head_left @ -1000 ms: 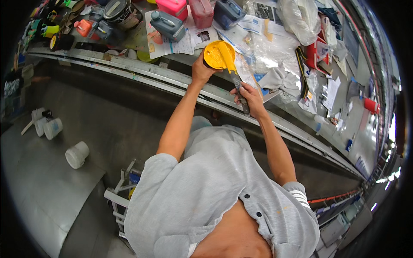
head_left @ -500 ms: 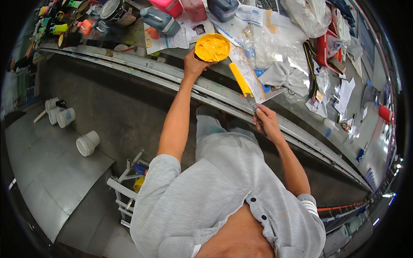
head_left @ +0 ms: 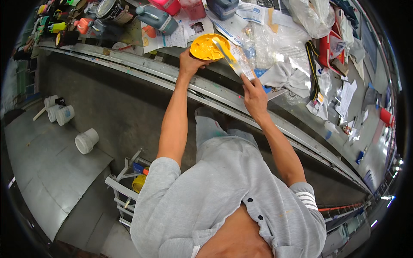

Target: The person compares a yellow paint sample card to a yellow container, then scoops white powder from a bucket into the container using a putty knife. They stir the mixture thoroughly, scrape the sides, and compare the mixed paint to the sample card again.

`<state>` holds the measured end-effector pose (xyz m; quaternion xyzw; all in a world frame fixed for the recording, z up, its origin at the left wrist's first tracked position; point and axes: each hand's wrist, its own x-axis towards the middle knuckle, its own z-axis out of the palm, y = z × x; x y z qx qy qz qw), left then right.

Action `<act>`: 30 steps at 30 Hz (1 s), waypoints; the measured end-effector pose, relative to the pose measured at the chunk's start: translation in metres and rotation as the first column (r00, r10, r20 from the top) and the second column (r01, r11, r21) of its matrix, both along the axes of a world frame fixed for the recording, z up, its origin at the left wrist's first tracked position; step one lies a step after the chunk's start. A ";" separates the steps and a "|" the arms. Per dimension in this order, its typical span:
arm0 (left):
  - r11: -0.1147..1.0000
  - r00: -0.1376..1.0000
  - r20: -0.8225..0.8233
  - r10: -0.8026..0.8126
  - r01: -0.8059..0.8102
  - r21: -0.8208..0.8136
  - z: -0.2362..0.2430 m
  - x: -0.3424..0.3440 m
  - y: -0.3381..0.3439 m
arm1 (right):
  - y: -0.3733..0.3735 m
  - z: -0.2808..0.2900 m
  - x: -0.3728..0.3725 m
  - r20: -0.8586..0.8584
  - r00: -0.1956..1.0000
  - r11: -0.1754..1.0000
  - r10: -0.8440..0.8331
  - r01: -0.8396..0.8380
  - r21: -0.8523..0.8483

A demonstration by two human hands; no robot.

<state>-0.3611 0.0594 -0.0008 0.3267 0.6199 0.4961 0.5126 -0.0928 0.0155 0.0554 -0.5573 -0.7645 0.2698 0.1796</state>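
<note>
My left hand (head_left: 189, 65) is wrapped round a round tub (head_left: 201, 56) of thick yellow paint (head_left: 206, 46), held up over the table's near edge. My right hand (head_left: 254, 93) grips the handle of a spatula (head_left: 227, 56), whose blade is smeared with yellow and slightly blurred. The blade's tip reaches over the tub's right side; I cannot tell whether it touches the paint. Beyond the tub lie papers (head_left: 174, 39) and a dark grey-green jug (head_left: 157, 19) on its side.
Crumpled grey cloth (head_left: 289, 78), clear plastic wrap (head_left: 263, 43) and a black strap (head_left: 312, 64) lie to the right. A metal rail (head_left: 142, 71) edges the table. White buckets (head_left: 87, 141) stand at the lower left, near a metal frame (head_left: 122, 189).
My right hand has moved up and left, carrying the spatula from beside the tub to over its right side. The tub has shifted slightly left in my left hand.
</note>
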 end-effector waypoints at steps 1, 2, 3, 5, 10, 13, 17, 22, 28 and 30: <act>1.000 1.000 0.008 -0.003 0.003 0.007 -0.001 0.000 0.000 | -0.007 0.005 0.013 0.029 1.000 1.000 -0.008 0.008 -0.011; 1.000 1.000 0.016 -0.005 0.005 0.015 -0.001 0.001 -0.001 | -0.016 0.010 0.028 0.029 1.000 1.000 -0.007 0.008 -0.029; 1.000 1.000 0.021 -0.007 0.006 0.025 -0.001 0.001 0.000 | -0.025 0.014 0.043 0.025 1.000 0.999 -0.005 0.007 -0.044; 1.000 1.000 -0.016 -0.011 0.011 0.016 -0.004 0.001 0.003 | -0.029 0.023 0.058 -0.025 1.000 0.996 -0.003 0.001 -0.092; 0.998 0.998 -0.053 -0.035 0.038 0.046 -0.005 -0.002 0.000 | -0.001 0.026 0.030 -0.264 0.964 0.979 -0.041 -0.014 -0.203; 0.997 0.999 -0.022 -0.034 0.035 0.064 -0.003 -0.004 -0.002 | 0.021 -0.004 -0.002 -0.279 0.960 1.000 0.020 -0.024 -0.009; 0.997 0.997 0.017 -0.072 0.071 0.030 -0.003 -0.011 -0.002 | -0.007 -0.020 0.026 -0.074 0.997 0.999 0.023 -0.025 -0.029; 0.978 0.933 0.343 -0.105 0.035 0.203 -0.029 -0.017 -0.006 | -0.092 0.057 0.059 -0.362 0.850 0.817 -0.384 0.130 -0.561; 0.960 0.964 0.112 -0.243 0.223 0.167 0.030 -0.087 -0.072 | -0.111 0.131 -0.088 -0.695 0.391 0.779 -0.603 0.098 -0.620; 0.959 0.954 0.120 -0.273 0.260 0.116 0.046 -0.143 -0.124 | -0.116 0.141 -0.153 -0.719 0.397 0.797 -0.571 0.058 -0.601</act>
